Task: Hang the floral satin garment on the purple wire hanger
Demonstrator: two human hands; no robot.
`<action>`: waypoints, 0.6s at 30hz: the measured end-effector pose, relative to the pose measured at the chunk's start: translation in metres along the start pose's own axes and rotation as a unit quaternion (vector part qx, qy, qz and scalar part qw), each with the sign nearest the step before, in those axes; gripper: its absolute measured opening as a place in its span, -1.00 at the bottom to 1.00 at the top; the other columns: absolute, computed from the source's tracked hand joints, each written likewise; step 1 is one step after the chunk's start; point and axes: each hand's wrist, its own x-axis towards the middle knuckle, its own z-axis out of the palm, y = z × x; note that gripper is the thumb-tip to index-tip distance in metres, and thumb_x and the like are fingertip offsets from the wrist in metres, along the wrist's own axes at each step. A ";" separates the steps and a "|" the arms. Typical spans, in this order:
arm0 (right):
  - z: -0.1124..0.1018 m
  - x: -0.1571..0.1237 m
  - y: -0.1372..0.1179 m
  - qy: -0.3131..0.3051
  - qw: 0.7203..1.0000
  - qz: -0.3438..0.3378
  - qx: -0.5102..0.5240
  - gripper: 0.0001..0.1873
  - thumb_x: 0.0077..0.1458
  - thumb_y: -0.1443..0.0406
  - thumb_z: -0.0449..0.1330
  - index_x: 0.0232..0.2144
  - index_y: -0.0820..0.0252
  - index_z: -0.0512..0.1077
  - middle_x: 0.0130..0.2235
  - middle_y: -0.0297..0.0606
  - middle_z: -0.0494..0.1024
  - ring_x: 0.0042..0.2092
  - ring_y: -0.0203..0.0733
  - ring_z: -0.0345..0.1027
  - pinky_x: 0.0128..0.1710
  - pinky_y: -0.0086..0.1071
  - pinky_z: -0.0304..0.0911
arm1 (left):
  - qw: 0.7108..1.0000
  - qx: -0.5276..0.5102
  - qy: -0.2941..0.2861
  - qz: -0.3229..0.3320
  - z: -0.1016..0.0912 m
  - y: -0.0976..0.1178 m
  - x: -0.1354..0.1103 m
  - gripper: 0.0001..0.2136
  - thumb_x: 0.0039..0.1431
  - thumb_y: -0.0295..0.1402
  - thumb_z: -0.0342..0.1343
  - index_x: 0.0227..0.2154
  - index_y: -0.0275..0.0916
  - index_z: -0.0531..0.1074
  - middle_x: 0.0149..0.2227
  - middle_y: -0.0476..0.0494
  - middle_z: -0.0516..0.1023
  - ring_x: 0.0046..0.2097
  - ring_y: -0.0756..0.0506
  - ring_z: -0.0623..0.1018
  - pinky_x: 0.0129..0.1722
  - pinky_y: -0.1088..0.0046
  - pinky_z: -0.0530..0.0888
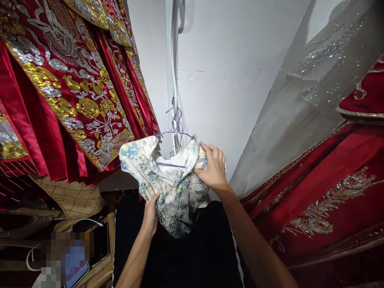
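white-and-blue floral cloth garment [175, 188] on a thin purple hanger [165, 132]

held above black trousers [186, 264], the garment is pinched at its left edge by the left hand [151, 216], fingers hidden; the right hand [213, 168], half curled, grips cloth at the hanger's right end. the hanger likely keeps the shoulders spread, both hands the fabric steady.

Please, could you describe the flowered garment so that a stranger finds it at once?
Look first at the white wall between the red cloth on the left and the grey sheer cloth on the right. Low in front, the left hand and right hand hold the garment on a purple hanger. Its pale fabric with blue and yellow flowers sets it apart from both glittering neighbours.
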 end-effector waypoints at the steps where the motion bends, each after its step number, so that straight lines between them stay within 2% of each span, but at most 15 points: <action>1: 0.001 -0.009 0.003 0.026 0.999 0.021 0.018 -0.17 -0.09 0.21 0.27 0.26 0.03 0.18 0.21 -0.07 0.22 0.26 0.27 -0.02 0.20 0.09 -0.02 | 0.999 0.003 0.028 -0.031 -0.003 -0.004 -0.003 -0.46 0.15 -0.04 0.19 0.14 -0.17 0.35 0.31 -0.26 0.27 0.38 -0.32 0.13 0.33 0.02 0.16; 3: 0.007 -0.031 0.008 0.106 0.986 0.098 0.079 -0.30 -0.01 0.18 0.22 0.20 0.10 0.24 0.24 -0.06 0.23 0.29 0.22 -0.02 0.20 0.05 0.02 | 0.996 -0.012 0.053 -0.069 -0.003 -0.011 -0.013 -0.43 0.14 -0.01 0.19 0.16 -0.14 0.33 0.36 -0.19 0.18 0.39 -0.30 0.10 0.35 0.07 0.13; 4: 0.013 -0.045 0.008 0.136 0.972 0.152 0.120 -0.41 0.05 0.16 0.18 0.15 0.14 0.28 0.20 -0.03 0.29 0.23 0.18 0.10 0.15 0.00 0.10 | 0.997 -0.022 0.042 -0.067 -0.002 -0.014 -0.018 -0.42 0.14 0.00 0.19 0.17 -0.12 0.32 0.36 -0.17 0.17 0.39 -0.28 0.11 0.36 0.10 0.12; 5: 0.021 -0.059 0.007 0.140 0.953 0.210 0.165 -0.52 0.11 0.14 0.12 0.06 0.18 0.34 0.09 -0.01 0.40 0.12 0.12 0.25 0.07 -0.06 0.19 | 0.997 -0.032 0.027 -0.061 0.001 -0.017 -0.022 -0.42 0.14 0.00 0.19 0.17 -0.12 0.33 0.36 -0.16 0.18 0.39 -0.27 0.13 0.36 0.12 0.12; 6: 0.030 -0.074 0.004 0.106 0.934 0.264 0.214 -0.61 0.16 0.10 0.07 -0.06 0.20 0.39 -0.05 -0.04 0.49 -0.04 0.05 0.37 -0.05 -0.13 0.26 | 0.998 -0.037 0.012 -0.056 0.004 -0.018 -0.026 -0.43 0.14 -0.01 0.19 0.16 -0.13 0.34 0.34 -0.17 0.23 0.38 -0.27 0.16 0.36 0.13 0.13; 7: 0.041 -0.089 0.000 0.030 0.914 0.308 0.261 -0.64 0.20 0.06 0.02 -0.20 0.20 0.41 -0.23 -0.09 0.53 -0.20 -0.01 0.41 -0.18 -0.18 0.29 | 0.998 -0.039 -0.002 -0.051 0.007 -0.020 -0.029 -0.44 0.14 -0.02 0.20 0.14 -0.15 0.37 0.30 -0.20 0.29 0.36 -0.28 0.19 0.35 0.13 0.13; 8: 0.052 -0.102 -0.004 -0.080 0.888 0.334 0.305 -0.59 0.21 -0.01 -0.01 -0.31 0.18 0.41 -0.38 -0.17 0.51 -0.34 -0.06 0.40 -0.30 -0.23 0.28 | 0.998 -0.039 -0.015 -0.047 0.010 -0.021 -0.031 -0.46 0.14 -0.03 0.21 0.12 -0.18 0.39 0.27 -0.22 0.35 0.35 -0.29 0.22 0.35 0.12 0.15; 9: 0.063 -0.114 -0.008 -0.192 0.855 0.337 0.343 -0.52 0.21 -0.07 -0.03 -0.39 0.17 0.40 -0.49 -0.23 0.48 -0.42 -0.10 0.37 -0.37 -0.26 0.25 | 0.998 -0.038 -0.029 -0.041 0.011 -0.021 -0.031 -0.48 0.14 -0.04 0.21 0.10 -0.20 0.42 0.23 -0.25 0.40 0.33 -0.30 0.26 0.34 0.11 0.16; 10: 0.073 -0.123 -0.013 -0.278 0.824 0.329 0.368 -0.47 0.20 -0.13 -0.04 -0.45 0.16 0.38 -0.56 -0.28 0.43 -0.48 -0.13 0.34 -0.42 -0.29 0.22 | 0.998 -0.038 -0.041 -0.034 0.012 -0.021 -0.031 -0.49 0.15 -0.05 0.21 0.09 -0.22 0.43 0.20 -0.26 0.44 0.32 -0.30 0.29 0.33 0.09 0.18; 11: 0.081 -0.130 -0.016 -0.328 0.803 0.315 0.385 -0.43 0.19 -0.17 -0.04 -0.50 0.15 0.36 -0.60 -0.31 0.39 -0.51 -0.15 0.31 -0.45 -0.31 0.19 | 0.998 -0.038 -0.047 -0.029 0.011 -0.020 -0.030 -0.50 0.15 -0.06 0.21 0.08 -0.23 0.44 0.17 -0.27 0.46 0.30 -0.30 0.31 0.32 0.08 0.19; 12: 0.086 -0.134 -0.019 -0.346 0.796 0.300 0.395 -0.42 0.18 -0.18 -0.03 -0.53 0.15 0.35 -0.61 -0.33 0.37 -0.52 -0.18 0.29 -0.45 -0.33 0.17 | 0.998 -0.039 -0.047 -0.026 0.011 -0.019 -0.028 -0.52 0.16 -0.07 0.20 0.07 -0.23 0.45 0.16 -0.28 0.47 0.29 -0.30 0.33 0.32 0.07 0.19; 13: 0.089 -0.135 -0.021 -0.336 0.802 0.289 0.400 -0.41 0.17 -0.19 -0.02 -0.56 0.14 0.32 -0.61 -0.35 0.35 -0.52 -0.19 0.27 -0.44 -0.33 0.16 | 0.998 -0.040 -0.040 -0.027 0.010 -0.018 -0.027 -0.53 0.17 -0.07 0.20 0.06 -0.23 0.45 0.15 -0.28 0.48 0.29 -0.30 0.34 0.32 0.07 0.19; 15: 0.090 -0.133 -0.022 -0.295 0.819 0.275 0.408 -0.43 0.17 -0.18 0.00 -0.57 0.12 0.28 -0.60 -0.37 0.34 -0.51 -0.21 0.24 -0.41 -0.33 0.14 | 0.998 -0.041 -0.027 -0.037 0.009 -0.017 -0.025 -0.55 0.17 -0.09 0.19 0.05 -0.22 0.47 0.15 -0.27 0.48 0.28 -0.29 0.34 0.32 0.07 0.18; 18: 0.082 -0.125 -0.023 -0.246 0.821 0.298 0.420 -0.45 0.17 -0.19 -0.01 -0.56 0.09 0.24 -0.60 -0.37 0.33 -0.52 -0.19 0.21 -0.41 -0.30 0.14 | 0.996 -0.061 -0.045 -0.040 0.012 -0.017 -0.029 -0.57 0.18 -0.11 0.18 0.05 -0.20 0.47 0.15 -0.24 0.49 0.26 -0.28 0.37 0.31 0.11 0.23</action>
